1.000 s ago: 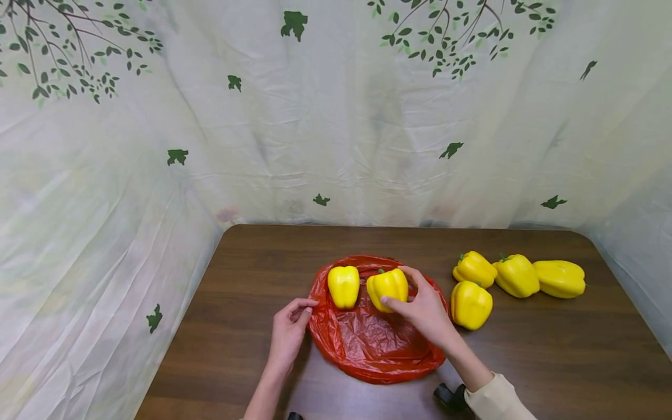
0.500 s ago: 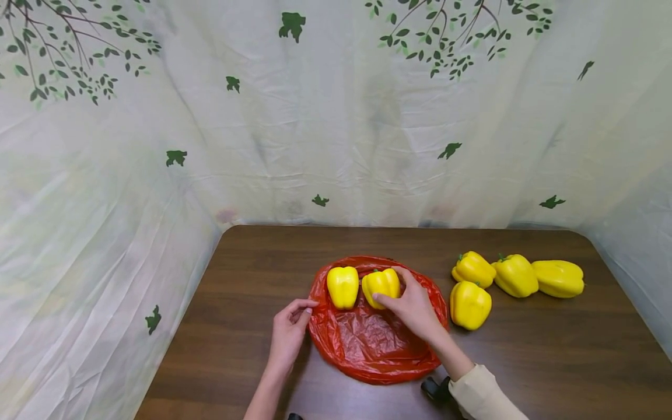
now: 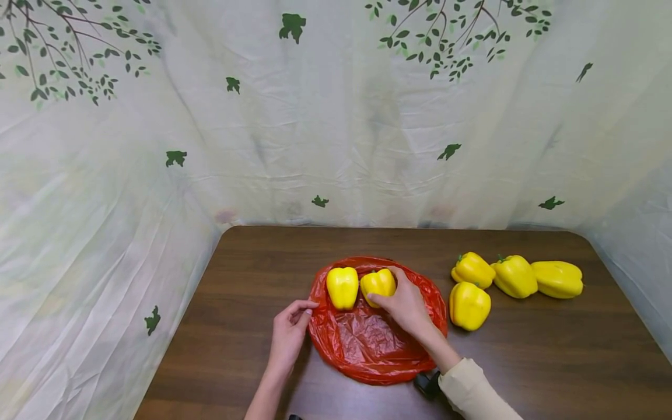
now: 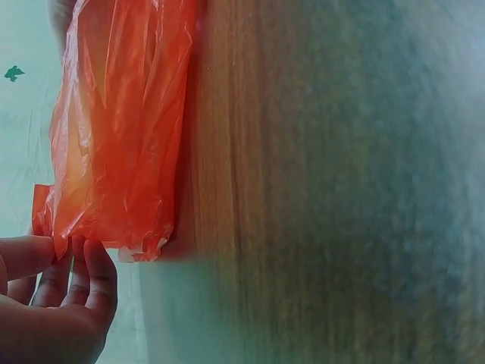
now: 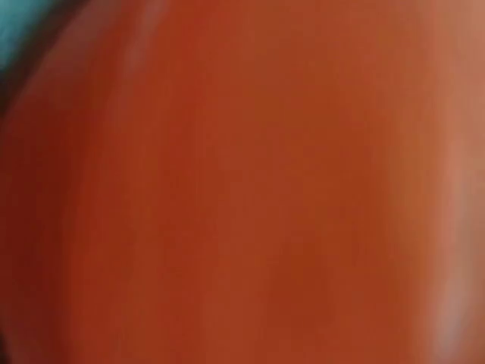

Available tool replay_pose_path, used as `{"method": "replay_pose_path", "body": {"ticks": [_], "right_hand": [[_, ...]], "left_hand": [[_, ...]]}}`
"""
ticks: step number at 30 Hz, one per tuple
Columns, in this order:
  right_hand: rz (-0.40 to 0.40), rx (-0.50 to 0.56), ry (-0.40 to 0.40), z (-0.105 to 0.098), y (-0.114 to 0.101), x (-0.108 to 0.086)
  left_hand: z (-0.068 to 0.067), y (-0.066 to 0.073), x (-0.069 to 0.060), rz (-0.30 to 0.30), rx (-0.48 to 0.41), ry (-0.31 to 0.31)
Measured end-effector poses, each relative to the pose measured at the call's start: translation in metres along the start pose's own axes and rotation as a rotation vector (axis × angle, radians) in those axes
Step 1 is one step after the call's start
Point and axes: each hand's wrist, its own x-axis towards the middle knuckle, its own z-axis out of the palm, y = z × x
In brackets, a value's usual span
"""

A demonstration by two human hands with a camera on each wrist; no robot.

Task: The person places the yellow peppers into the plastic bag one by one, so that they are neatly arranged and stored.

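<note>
Our right hand (image 3: pixel 408 304) is gripping a pepper (image 3: pixel 375 284), stem and long axis pointing away. Our left hand (image 3: pixel 288 328) is pinching the bag (image 3: pixel 375 338).

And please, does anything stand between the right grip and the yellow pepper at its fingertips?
Nothing visible does. In the head view, the right grip holds this pepper directly. The second pepper in the red bag sits to its left, not in between.
</note>
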Motion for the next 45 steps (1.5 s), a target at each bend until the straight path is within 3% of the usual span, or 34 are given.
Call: {"method": "replay_pose_path", "body": {"ticks": [12, 19, 25, 38, 45], "right_hand": [[0.03, 0.021, -0.037, 0.0, 0.002, 0.001], [-0.04, 0.083, -0.091, -0.007, 0.002, -0.008], [-0.12, 0.075, -0.071, -0.011, 0.003, -0.012], [-0.1, 0.083, -0.051, -0.009, 0.001, -0.012], [-0.124, 0.143, -0.044, -0.018, 0.0, -0.018]], "left_hand": [[0.0, 0.001, 0.001, -0.005, 0.0, -0.004], [-0.001, 0.001, -0.001, -0.011, 0.002, -0.002], [0.002, 0.0, 0.0, 0.001, -0.014, -0.008], [-0.002, 0.001, -0.003, -0.013, -0.001, -0.005], [-0.002, 0.0, -0.003, -0.008, -0.002, 0.0]]}}
